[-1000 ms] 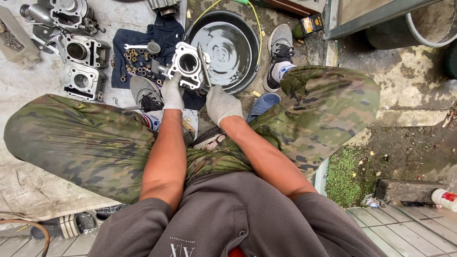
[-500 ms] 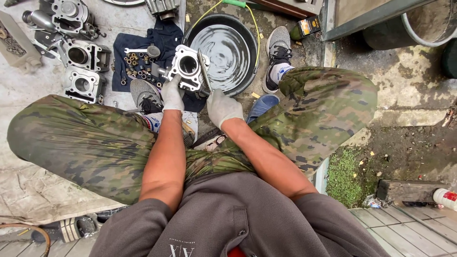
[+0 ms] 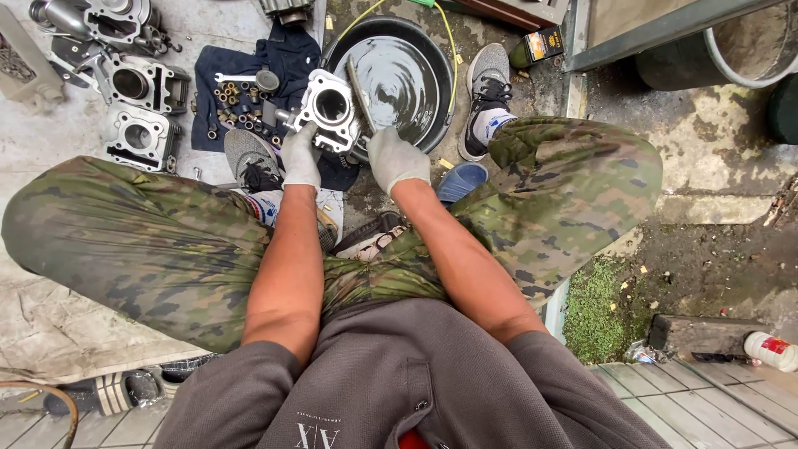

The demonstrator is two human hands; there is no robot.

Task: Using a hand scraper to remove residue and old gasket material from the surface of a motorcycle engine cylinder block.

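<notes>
Concrete yard floor, parts scattered. Gloved left hand (image 3: 301, 155) gripped engine cylinder (image 3: 328, 108) at 12 o'clock; right hand (image 3: 397, 158) clasped a brush (image 3: 359, 93) over black basin (image 3: 432, 58). Best steady the casting, stroke lightly.

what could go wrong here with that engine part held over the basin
The left hand alone grips the metal engine part; a slip could drop it onto the shoe or into the black basin. The thin tool in the right hand could scratch it. Small loose pieces on the blue cloth could scatter.
</notes>
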